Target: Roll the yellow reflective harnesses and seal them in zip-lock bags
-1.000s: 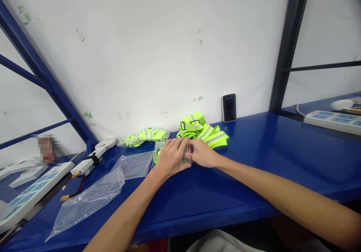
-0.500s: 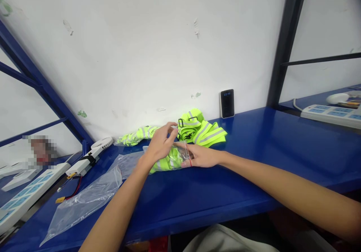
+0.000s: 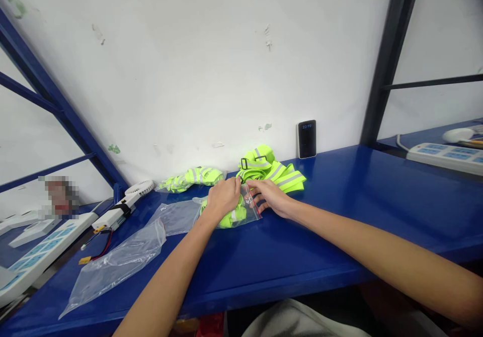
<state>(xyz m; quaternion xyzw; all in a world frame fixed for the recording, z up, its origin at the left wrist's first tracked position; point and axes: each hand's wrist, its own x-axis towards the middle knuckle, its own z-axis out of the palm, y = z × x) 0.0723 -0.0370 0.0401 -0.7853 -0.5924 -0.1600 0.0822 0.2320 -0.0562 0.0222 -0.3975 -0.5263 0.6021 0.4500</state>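
Note:
A clear zip bag (image 3: 249, 217) with a red line at its mouth lies on the blue table, a fluorescent yellow-green reflective strap (image 3: 227, 221) bunched inside. My left hand (image 3: 223, 197) is closed on the bag's upper edge, its knuckles over the strap. At the mouth, on the right, my right hand (image 3: 274, 197) grips the bag near its upper corner; its lower fingers curl by the red seal. Just behind both hands rests a loose pile of reflective straps (image 3: 283, 177) with black buckles. Another bagged strap (image 3: 202, 175) lies by the wall.
Flat empty plastic bags (image 3: 124, 259) lie left on the blue table (image 3: 339, 226). Beyond them are a small white fan (image 3: 139, 187), a white device with wires (image 3: 113, 216) and a power strip (image 3: 45, 256). A dark clock (image 3: 307, 140) leans against the wall; another power strip (image 3: 445, 157) is right.
My left hand has closed and lowered onto the bag's upper edge. My right hand has shifted up from the bag's lower mouth to its upper corner, leaving the red seal more visible.

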